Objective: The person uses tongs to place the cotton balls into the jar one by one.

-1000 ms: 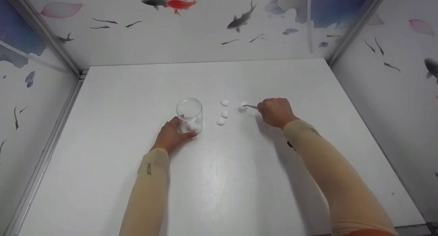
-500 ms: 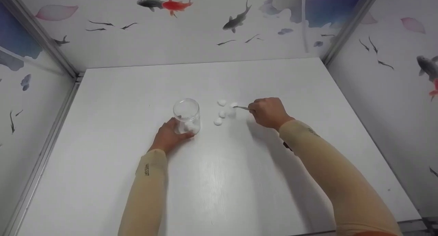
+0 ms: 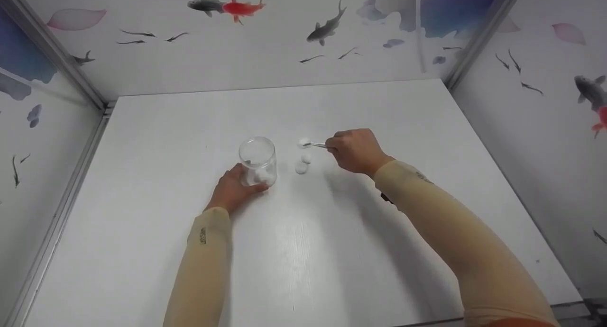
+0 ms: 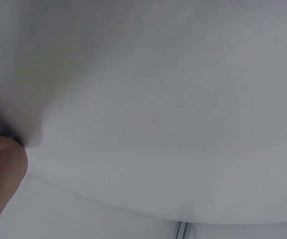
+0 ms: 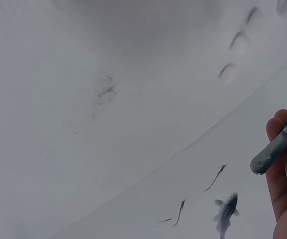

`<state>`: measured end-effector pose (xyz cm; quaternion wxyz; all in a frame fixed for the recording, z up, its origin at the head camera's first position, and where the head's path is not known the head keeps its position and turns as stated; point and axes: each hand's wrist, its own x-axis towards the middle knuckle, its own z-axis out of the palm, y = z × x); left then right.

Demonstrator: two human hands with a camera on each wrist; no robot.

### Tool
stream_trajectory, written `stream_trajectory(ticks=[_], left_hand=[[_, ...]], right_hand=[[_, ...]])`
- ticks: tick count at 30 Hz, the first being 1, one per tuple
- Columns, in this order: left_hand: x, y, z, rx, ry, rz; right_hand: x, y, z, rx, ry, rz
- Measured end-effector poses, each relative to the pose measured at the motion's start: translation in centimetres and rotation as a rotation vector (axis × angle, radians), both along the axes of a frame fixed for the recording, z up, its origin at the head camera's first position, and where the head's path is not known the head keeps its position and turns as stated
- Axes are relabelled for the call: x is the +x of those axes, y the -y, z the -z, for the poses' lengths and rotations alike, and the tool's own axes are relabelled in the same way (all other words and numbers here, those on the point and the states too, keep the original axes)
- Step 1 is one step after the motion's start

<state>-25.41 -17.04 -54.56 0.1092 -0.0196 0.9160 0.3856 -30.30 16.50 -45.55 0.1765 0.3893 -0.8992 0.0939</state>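
In the head view my left hand (image 3: 233, 189) grips the lower side of a clear jar (image 3: 257, 158), thumb at the front. White cotton balls (image 3: 262, 176) lie inside it. My right hand (image 3: 355, 149) holds metal tweezers (image 3: 317, 145), pointing left. Their tips overlap the farthest white cotton ball (image 3: 301, 141) in this view. Two more, a middle cotton ball (image 3: 307, 159) and a nearer cotton ball (image 3: 301, 168), sit right of the jar. The right wrist view shows the tweezers' rounded end (image 5: 270, 157) between the fingers; their tips are out of frame.
A white tabletop (image 3: 280, 270) lies under everything. Walls printed with fish stand at the back (image 3: 275, 57) and on the right (image 3: 531, 128), with another wall (image 3: 52, 151) on the left. Metal frame posts (image 3: 483, 38) mark the corners.
My right hand has moved left with the tweezers, carrying a cotton ball from the right toward the farthest one. The left hand stays on the jar. The head view has shifted slightly.
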Motion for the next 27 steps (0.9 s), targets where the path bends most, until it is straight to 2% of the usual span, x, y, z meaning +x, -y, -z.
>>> stream_trajectory(ticks=[6, 17, 27], left_hand=[[0.0, 0.0, -0.1, 0.016, 0.004, -0.001], [0.2, -0.2, -0.2, 0.005, 0.003, -0.014], [0.1, -0.2, -0.3, 0.015, -0.007, -0.007]], right_hand=[[0.0, 1.2, -1.3, -0.014, -0.05, -0.019], [0.5, 4.6, -2.8, -0.018, -0.042, -0.068], [0.8, 6.7, -2.7, 0.014, -0.039, -0.123]])
